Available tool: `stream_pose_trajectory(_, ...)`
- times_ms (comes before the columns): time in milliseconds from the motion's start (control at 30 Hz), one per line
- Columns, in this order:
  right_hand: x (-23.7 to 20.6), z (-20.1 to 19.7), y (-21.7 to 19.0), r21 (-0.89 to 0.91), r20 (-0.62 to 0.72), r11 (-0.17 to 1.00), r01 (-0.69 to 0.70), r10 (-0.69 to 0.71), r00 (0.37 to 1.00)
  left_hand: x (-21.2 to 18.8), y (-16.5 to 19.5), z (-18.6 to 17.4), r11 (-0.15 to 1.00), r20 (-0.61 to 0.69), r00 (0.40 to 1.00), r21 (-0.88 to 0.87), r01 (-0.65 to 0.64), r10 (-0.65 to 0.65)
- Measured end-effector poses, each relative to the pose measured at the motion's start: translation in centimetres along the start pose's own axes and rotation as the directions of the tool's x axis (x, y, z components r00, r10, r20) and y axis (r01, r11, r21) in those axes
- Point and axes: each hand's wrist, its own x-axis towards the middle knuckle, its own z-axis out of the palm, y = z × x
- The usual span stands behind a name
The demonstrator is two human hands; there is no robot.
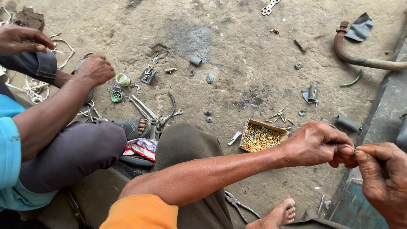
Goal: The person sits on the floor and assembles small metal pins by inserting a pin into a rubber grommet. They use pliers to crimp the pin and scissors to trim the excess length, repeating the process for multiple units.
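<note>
My left hand (318, 144) reaches across my knee from an orange sleeve, with its fingers closed around a small thin metal piece (355, 149). My right hand (383, 178) meets it at the right edge, thumb and fingers pinching the same piece. What else the hands hold is hidden by the fingers. Just left of my left hand, an open cardboard box (245, 135) of small brass-coloured parts sits on the ground, with a few loose ones beyond it.
A person in a blue shirt sits at the left, one hand (95, 70) near a small white roll (123, 79) and green cap (116, 97). Pliers and tongs (159, 121) lie mid-ground, more pliers (239, 205) by my bare foot (277, 216). A rusty bent pipe (360, 59) lies top right.
</note>
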Motion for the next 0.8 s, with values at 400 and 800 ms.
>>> stream_pose_trajectory(400, 0.0, -0.5, -0.2, 0.082, -0.008, 0.992, -0.093, 0.094, 0.996, 0.3, -0.8, 1.0, 0.981, -0.071, 0.991, 0.169, -0.096, 0.109)
stream_pose_trajectory(800, 5.4, -3.5, -2.3, -0.356, -0.05, 0.847, 0.394, -0.439, 0.897, 5.8, 3.9, -2.3, 0.769, 0.19, 0.956, 0.569, -0.292, 0.222)
